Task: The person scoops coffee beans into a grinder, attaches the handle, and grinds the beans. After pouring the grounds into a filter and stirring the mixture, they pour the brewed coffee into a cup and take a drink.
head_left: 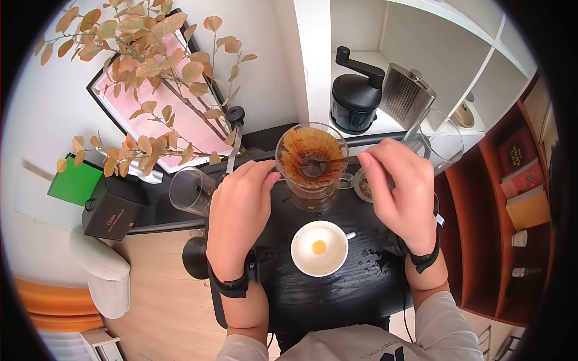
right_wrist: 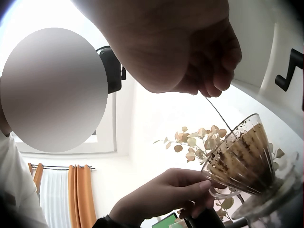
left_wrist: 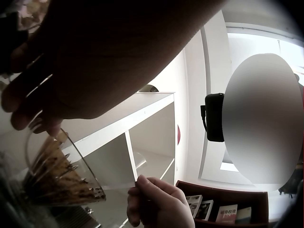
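Note:
A clear glass coffee dripper (head_left: 291,133) sits on a glass server (head_left: 313,198), its brown-stained paper filter (head_left: 313,141) lined with wet coffee grounds. My left hand (head_left: 241,201) pinches the dripper's handle on the left, which shows in the right wrist view. From the right, my right hand (head_left: 402,189) pinches a thin stirrer (head_left: 340,159) between thumb and fingers. Its far end reaches down into the filter, among the grounds. In front of the server stands a white cup (head_left: 301,262) with a yellow spot (head_left: 319,247) at its bottom.
A crank coffee grinder (head_left: 355,99) and a metal flask (head_left: 409,87) stand on the white shelf. Behind my right hand is a clear glass (head_left: 448,141), and another glass vessel (head_left: 186,191) is at left. Water drops (head_left: 376,265) dot the black table (head_left: 325,307). Leafy branches (head_left: 168,78) spread at back left.

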